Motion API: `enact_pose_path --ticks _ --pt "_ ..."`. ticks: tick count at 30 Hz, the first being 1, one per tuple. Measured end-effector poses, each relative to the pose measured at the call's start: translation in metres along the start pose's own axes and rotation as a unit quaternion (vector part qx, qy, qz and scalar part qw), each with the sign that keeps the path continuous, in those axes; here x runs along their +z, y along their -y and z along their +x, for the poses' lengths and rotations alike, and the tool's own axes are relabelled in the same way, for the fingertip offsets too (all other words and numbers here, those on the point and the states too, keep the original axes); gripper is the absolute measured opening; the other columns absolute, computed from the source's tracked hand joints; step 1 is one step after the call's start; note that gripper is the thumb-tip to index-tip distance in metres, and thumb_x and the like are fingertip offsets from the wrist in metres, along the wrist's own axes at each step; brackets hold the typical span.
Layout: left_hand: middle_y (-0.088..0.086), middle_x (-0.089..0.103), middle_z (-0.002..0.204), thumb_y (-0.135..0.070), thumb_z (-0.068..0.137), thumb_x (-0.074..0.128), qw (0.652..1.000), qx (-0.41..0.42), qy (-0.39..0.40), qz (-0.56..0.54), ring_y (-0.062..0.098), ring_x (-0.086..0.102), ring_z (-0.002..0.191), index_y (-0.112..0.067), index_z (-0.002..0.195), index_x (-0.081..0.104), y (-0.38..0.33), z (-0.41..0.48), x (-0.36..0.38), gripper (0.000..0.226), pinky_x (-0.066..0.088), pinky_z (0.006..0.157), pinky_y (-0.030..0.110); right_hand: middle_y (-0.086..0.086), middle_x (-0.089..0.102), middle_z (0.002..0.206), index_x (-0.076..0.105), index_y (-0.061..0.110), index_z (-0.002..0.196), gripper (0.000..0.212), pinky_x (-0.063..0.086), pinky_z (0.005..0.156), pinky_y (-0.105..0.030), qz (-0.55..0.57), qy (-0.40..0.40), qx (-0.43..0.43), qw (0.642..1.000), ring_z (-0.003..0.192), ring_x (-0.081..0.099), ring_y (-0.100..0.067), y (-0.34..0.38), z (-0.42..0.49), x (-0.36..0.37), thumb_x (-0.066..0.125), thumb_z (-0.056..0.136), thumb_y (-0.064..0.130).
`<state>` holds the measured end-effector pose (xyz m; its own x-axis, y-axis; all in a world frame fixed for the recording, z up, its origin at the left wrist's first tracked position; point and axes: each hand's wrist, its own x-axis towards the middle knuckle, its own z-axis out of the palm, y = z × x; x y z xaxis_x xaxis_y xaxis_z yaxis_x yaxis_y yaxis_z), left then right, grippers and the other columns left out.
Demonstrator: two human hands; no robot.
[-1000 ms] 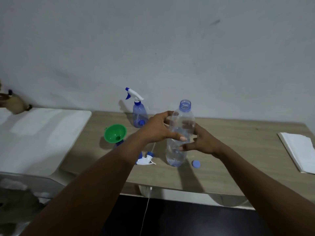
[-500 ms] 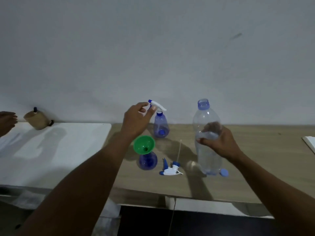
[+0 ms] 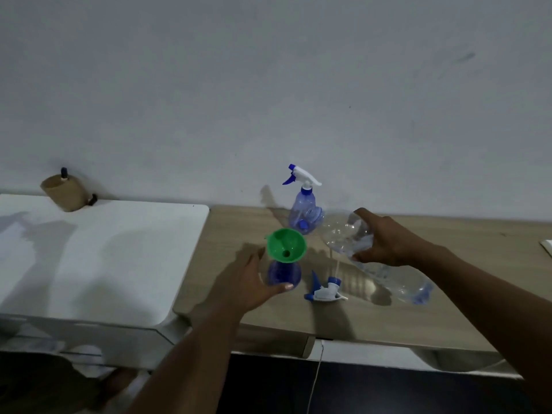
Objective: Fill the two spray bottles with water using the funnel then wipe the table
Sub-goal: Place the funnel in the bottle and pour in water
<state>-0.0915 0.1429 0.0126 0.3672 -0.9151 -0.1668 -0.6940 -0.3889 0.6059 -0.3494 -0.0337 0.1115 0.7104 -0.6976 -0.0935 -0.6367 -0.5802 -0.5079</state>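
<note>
head view. the left hand (image 3: 245,282) cups the round blue body of an open spray bottle (image 3: 283,274) standing on the wooden tabletop (image 3: 239,222), fingers (image 3: 282,286) curled around its near side and clamped on it. a green funnel (image 3: 286,245) sits upright in the neck of this bottle, its wide mouth facing up. the right hand (image 3: 385,242) grips a clear plastic water bottle (image 3: 373,258) around its upper part, fingers wrapped and closed on it; the bottle is tilted, its neck pointing toward the funnel, its base raised toward the right. whether its mouth touches the funnel rim cannot be told. a detached white and blue spray head (image 3: 325,291) lies on its side on the tabletop just right of the funnelled bottle, below the tilted bottle. a second spray bottle (image 3: 304,213), with its trigger head fitted, stands upright near the wall behind the funnel. a white surface (image 3: 98,249) adjoins the tabletop on the left.
</note>
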Motion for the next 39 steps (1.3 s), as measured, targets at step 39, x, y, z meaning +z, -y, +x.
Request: enact_pose_path --ticks 39 --pt "0.002 0.063 0.125 -0.036 0.069 0.086 0.998 0.038 -0.002 -0.055 0.023 0.062 0.109 -0.021 0.125 0.064 0.021 0.045 0.052 0.062 0.047 0.089 0.029 0.003 0.048 0.096 0.034 0.024 0.134 0.076 0.041 0.064 -0.03 -0.263 0.097 0.047 0.959 0.082 0.053 -0.021 0.02 0.018 0.005 0.081 0.074 0.028"
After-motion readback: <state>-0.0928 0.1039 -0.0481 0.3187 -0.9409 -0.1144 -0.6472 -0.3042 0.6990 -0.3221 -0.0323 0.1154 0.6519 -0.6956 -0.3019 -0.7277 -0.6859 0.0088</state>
